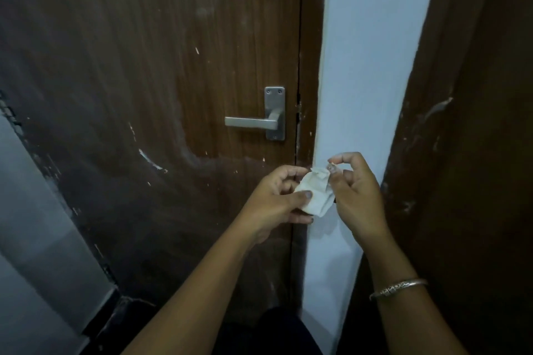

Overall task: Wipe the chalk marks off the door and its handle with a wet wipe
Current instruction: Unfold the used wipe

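the door (144,81) is brown wood grain and stands closed, filling the left and centre of the view. the handle (253,121) is a grey metal lever on a plate near the right edge of the door; the lever points left and lies level. pale chalk marks (150,159) show as short streaks on the door below and left of the handle, and a hazy whitish smear curves just below the lever. the wipe (315,194) is white and crumpled. it is held in the air below the handle, in front of the right edge of the door and the white wall strip (372,66). the left hand (274,204) grips the lower part of the wipe, with the fingers curled beneath it and the thumb pressed on top. the right hand (359,199) pinches the upper corner of the wipe between thumb and forefinger, its other fingers loosely curled. a metal bracelet (399,286) sits on the right wrist. a second brown panel (476,181) at the right carries further pale streaks.
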Demonstrator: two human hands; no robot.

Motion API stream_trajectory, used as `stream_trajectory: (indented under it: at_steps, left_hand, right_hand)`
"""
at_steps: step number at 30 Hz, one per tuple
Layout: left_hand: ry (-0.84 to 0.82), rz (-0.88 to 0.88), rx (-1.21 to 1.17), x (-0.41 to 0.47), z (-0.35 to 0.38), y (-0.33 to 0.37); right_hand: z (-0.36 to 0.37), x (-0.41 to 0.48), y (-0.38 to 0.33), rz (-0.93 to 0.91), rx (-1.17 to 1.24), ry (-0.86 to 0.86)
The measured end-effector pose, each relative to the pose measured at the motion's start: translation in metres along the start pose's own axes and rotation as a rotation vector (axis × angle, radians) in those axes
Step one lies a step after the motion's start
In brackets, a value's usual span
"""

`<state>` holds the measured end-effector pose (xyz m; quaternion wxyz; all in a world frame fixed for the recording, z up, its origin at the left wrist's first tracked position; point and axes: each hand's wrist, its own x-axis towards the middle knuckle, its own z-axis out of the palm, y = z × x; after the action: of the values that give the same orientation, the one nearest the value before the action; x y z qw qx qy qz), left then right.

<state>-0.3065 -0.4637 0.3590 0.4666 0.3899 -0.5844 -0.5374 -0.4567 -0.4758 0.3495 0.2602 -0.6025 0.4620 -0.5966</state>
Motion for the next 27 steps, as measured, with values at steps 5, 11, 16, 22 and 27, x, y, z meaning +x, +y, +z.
stream_trajectory:
  at_steps: [5,11,16,22,27]
  left_hand:
    - [0.046,-0.08,0.001,-0.007,0.045,-0.021]
    - [-0.061,-0.171,0.069,-0.017,0.083,-0.045]
    - [-0.24,-0.264,-0.065,-0.027,0.106,-0.062]
    - [-0.308,-0.296,-0.115,-0.037,0.13,-0.078]
    - [-0.259,-0.297,-0.036,-0.043,0.142,-0.082]
  right_hand:
    - [-0.033,-0.032,0.009,0.203,0.168,-0.073]
    - [-0.075,-0.081,0.032,0.394,0.342,-0.076]
    - [-0.109,-0.109,0.041,0.329,0.263,-0.046]
    - [-0.129,-0.133,0.058,0.371,0.237,0.029]
    - [-0.144,-0.141,0.061,0.411,0.46,-0.031]
